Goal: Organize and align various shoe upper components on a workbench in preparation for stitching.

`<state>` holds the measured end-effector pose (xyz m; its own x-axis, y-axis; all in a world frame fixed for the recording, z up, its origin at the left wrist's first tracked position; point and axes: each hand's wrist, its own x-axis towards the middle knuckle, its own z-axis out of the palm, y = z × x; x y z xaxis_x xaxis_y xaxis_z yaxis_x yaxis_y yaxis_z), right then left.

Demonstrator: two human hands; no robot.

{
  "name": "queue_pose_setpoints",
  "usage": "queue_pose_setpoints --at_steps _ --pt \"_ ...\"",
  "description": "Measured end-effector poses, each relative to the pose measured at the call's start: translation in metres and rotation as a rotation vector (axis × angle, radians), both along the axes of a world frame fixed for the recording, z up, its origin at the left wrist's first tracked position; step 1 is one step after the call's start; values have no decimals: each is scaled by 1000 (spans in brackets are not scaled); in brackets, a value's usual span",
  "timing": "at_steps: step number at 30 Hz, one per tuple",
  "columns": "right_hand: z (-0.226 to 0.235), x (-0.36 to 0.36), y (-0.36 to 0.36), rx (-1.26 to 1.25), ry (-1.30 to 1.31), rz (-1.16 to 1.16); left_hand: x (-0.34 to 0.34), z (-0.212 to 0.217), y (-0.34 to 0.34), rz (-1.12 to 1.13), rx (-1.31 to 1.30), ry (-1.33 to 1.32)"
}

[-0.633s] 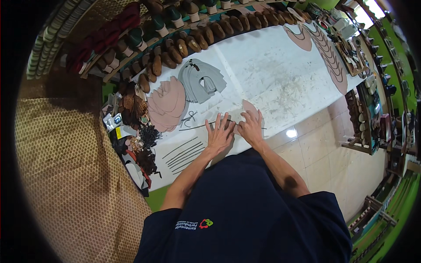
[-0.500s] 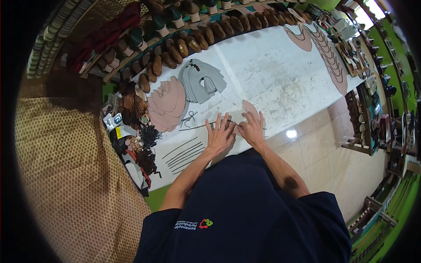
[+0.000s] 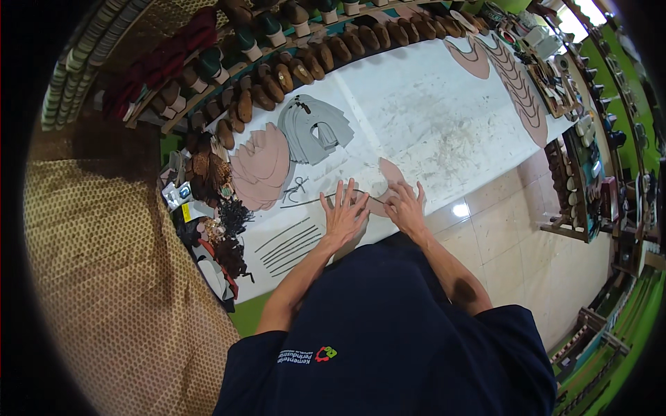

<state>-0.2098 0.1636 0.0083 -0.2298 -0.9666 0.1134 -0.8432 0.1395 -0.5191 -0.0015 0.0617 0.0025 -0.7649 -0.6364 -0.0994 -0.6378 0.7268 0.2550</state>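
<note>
A thin dark strip point(image 3: 305, 204) runs across the white tabletop and passes beneath my left hand point(image 3: 345, 213). That hand lies flat with its fingers spread, pressing on the strip and on the left part of a curved pink piece point(image 3: 391, 170). My right hand point(image 3: 408, 210) is at the right part of the same piece. Its fingers are bent and its thumb and index finger close on the strip, which follows the curved edge there; their tips are partly hidden. Several more dark strips point(image 3: 290, 247) lie in a row to the left of my left forearm.
Fanned pink pieces point(image 3: 260, 166) and grey pieces point(image 3: 305, 132) lie at the left. Wooden shoe lasts point(image 3: 340, 50) line the far edge. More curved pink pieces point(image 3: 517, 87) rest at the far right. Materials and packets point(image 3: 218, 208) crowd the table's left end.
My right hand has shifted slightly right along the curved edge, uncovering more of the pink piece and strip between my hands. My left hand stays spread in nearly the same place.
</note>
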Motion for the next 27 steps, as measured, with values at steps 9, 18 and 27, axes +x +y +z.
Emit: queue_pose_setpoints --at_steps 9,18,27 --pt "10 -3 -10 1 8 26 0 1 1 14 55 22" --pt "6 -5 -8 -56 30 10 -1 2 6 -7 42 57" --pt "-3 -1 -7 -23 116 63 -1 2 10 -24 39 0"
